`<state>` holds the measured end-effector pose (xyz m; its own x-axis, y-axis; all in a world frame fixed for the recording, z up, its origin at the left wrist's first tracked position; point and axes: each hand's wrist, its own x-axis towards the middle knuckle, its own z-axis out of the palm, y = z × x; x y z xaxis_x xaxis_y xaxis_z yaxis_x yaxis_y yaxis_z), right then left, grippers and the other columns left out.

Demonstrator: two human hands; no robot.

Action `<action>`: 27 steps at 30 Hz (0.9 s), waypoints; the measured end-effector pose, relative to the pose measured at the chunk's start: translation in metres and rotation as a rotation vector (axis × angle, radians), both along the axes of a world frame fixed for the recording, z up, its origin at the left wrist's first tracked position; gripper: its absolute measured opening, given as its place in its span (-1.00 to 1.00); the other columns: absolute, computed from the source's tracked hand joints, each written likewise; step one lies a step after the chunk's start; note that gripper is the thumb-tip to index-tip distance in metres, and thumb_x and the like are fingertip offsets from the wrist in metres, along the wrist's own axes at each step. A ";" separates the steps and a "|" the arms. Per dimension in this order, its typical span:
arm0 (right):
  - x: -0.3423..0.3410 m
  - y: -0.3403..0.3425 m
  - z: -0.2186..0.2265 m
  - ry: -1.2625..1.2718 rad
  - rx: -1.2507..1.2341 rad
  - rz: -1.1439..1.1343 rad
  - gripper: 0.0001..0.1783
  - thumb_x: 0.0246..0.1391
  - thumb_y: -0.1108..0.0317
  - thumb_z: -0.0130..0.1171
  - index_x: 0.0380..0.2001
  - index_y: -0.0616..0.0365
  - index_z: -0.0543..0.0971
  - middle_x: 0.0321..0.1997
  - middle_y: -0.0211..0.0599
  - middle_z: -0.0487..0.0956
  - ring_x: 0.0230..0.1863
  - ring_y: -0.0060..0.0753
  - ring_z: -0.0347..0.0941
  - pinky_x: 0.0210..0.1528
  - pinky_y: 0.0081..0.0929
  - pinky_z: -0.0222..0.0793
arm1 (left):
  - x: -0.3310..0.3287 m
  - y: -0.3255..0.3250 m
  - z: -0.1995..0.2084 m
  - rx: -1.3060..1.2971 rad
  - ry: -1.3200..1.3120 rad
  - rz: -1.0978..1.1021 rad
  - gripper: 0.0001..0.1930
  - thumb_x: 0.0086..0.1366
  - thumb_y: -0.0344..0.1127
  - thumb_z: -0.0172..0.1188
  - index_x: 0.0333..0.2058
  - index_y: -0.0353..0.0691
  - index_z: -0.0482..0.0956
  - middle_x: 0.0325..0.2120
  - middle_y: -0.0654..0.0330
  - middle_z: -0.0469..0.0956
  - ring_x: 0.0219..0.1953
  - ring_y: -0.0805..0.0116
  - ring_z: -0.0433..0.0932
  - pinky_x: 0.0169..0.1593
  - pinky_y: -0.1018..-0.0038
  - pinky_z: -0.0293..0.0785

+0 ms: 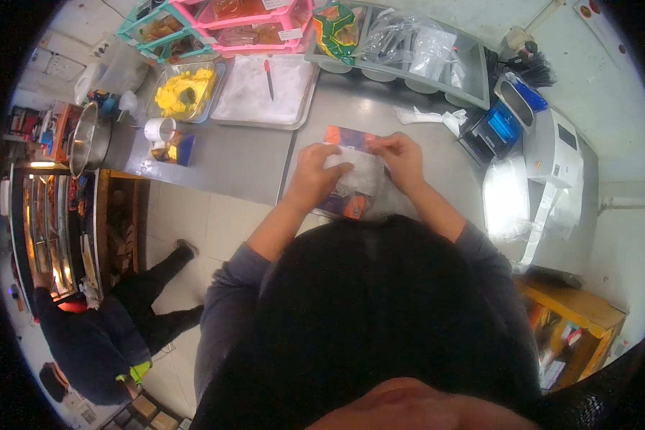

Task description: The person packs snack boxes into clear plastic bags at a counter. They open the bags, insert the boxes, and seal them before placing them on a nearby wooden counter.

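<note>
Plainly, the orange-purple packet (350,137) lies between left grip (312,177), clamped on it, and right grip (404,162), fingertips together.

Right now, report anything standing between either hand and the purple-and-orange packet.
Nothing visible blocks the right hand at the packet's upper right corner. By the left hand, a white patch covers its middle; whether it's loose is unclear.

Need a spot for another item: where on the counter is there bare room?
The steel counter shows bare metal left of the left hand, in front of the white-filled tray, and right of the right hand, short of the blue-lit device. It is crowded along the back, with the grey divided bin, and at far right, around the white machine.
</note>
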<state>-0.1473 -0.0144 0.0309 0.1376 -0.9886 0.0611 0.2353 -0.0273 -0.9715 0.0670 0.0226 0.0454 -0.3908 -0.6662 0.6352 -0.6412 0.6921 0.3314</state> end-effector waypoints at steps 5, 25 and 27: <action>0.000 0.009 -0.006 0.396 -0.154 0.119 -0.96 -0.01 0.54 0.25 -0.44 0.18 0.62 -0.30 -0.27 0.64 -0.23 -0.46 0.55 -0.09 -0.48 0.44 | 0.005 -0.008 0.006 0.279 0.057 -0.115 -0.65 -0.15 -0.53 0.24 -0.30 -0.04 0.65 -0.29 0.15 0.57 -0.18 0.15 0.52 -0.07 0.28 0.41; 0.016 0.010 0.027 0.772 -0.827 0.308 -0.85 0.04 0.54 0.14 -0.30 0.18 0.62 -0.33 -0.16 0.60 -0.31 -0.14 0.54 -0.21 -0.32 0.43 | 0.010 -0.021 0.026 0.677 0.235 -0.120 -0.81 0.01 -0.40 0.31 -0.35 -0.17 0.56 -0.09 0.08 0.47 -0.16 0.04 0.55 -0.14 0.25 0.46; 0.018 0.017 0.030 0.750 -0.669 0.211 -0.85 0.03 0.57 0.14 -0.31 0.22 0.62 -0.32 -0.15 0.61 -0.29 -0.18 0.55 -0.20 -0.39 0.44 | -0.004 -0.008 0.039 0.832 0.254 0.056 -0.75 0.02 -0.40 0.29 -0.26 -0.14 0.54 -0.18 0.09 0.53 -0.15 0.02 0.53 -0.12 0.22 0.44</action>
<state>-0.1295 0.0030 0.0607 0.5339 -0.7352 0.4176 -0.3633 -0.6454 -0.6719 0.0633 0.0141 0.0848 -0.2562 -0.9666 -0.0026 -0.5049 0.1315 0.8531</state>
